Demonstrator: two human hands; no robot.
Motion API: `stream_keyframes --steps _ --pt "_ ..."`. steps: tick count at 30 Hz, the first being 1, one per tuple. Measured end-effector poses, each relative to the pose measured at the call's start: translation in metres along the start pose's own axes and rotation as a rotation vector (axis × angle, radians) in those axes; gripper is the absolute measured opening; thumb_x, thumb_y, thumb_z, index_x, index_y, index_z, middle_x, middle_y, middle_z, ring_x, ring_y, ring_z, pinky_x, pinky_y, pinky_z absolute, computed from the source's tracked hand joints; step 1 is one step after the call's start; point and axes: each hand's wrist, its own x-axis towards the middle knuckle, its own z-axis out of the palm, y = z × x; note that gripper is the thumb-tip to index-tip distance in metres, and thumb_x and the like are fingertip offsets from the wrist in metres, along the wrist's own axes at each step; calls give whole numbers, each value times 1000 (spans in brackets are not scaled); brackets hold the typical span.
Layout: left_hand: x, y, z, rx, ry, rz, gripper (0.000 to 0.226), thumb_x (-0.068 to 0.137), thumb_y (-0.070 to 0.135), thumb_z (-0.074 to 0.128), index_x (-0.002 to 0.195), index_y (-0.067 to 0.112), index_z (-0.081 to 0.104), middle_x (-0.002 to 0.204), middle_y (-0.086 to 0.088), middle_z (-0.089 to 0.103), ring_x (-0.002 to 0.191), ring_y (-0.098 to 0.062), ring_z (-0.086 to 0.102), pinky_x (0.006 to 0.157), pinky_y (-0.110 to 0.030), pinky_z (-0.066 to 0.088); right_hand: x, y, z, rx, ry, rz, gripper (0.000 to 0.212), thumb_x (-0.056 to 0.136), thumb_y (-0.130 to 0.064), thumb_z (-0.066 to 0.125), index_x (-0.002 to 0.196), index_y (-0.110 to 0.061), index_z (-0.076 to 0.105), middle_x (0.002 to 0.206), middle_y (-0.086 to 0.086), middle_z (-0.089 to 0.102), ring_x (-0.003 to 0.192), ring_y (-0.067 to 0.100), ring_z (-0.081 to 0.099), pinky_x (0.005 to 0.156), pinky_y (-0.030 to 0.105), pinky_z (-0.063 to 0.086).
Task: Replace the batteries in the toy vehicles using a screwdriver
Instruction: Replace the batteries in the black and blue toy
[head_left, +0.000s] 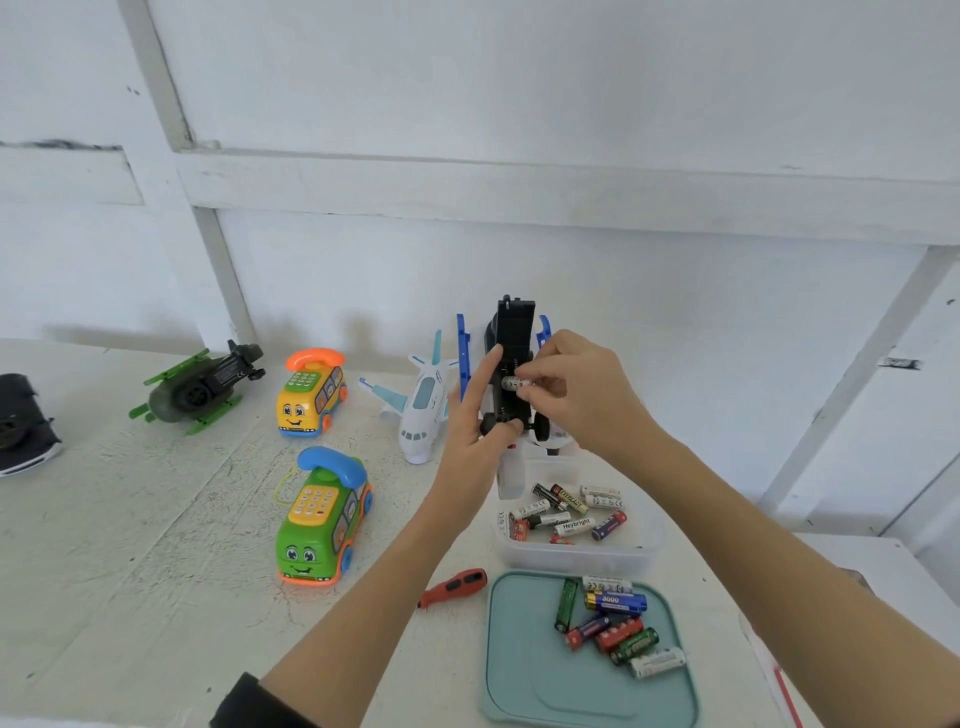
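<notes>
I hold a toy vehicle with a black underside and blue side parts upright above the table. My left hand grips its lower end near the black wheels, forefinger stretched up its side. My right hand pinches a white battery at the open compartment in the underside. A red-handled screwdriver lies on the table under my left forearm. A clear tub holds several batteries, and a teal lid carries several more.
On the table stand a white toy plane, a yellow phone-bus, a green phone-bus and a green helicopter lying on its side. A dark toy sits at the left edge. A white panelled wall rises behind.
</notes>
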Motion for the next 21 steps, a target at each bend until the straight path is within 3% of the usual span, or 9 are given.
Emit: stream_keyframes --steps 4,7,11,16,21 --pt "-1 -1 2 12 -13 2 72 78 13 51 140 47 37 142 8 38 123 -1 48 95 -19 44 -2 1 -5 73 -25 89 17 76 -5 72 93 -6 74 87 12 60 79 26 59 79 38 50" --pt "-2 0 4 13 -36 8 72 77 12 51 140 43 37 142 3 37 105 14 52 87 -14 46 -3 -1 -7 40 -34 81 11 76 -1 70 85 -4 75 78 8 57 71 21 54 72 34 48" --pt "-4 1 8 25 -50 7 68 86 0 53 137 44 37 142 -7 35 83 18 52 80 -11 47 0 -3 -10 -16 -85 97 9 74 0 67 79 -2 75 80 14 61 74 26 56 71 31 44" --pt "-3 0 8 51 -66 27 69 78 15 51 134 51 38 142 -6 34 103 12 51 91 -17 46 -1 -7 -6 65 -75 156 10 74 -8 73 84 -5 75 88 13 62 80 24 59 80 36 46" --pt "-2 1 4 37 -54 45 69 78 13 51 136 47 37 142 -7 35 89 14 54 84 -15 47 -2 -3 -5 120 -94 148 13 80 -3 68 92 -3 74 91 13 61 83 26 61 81 39 50"
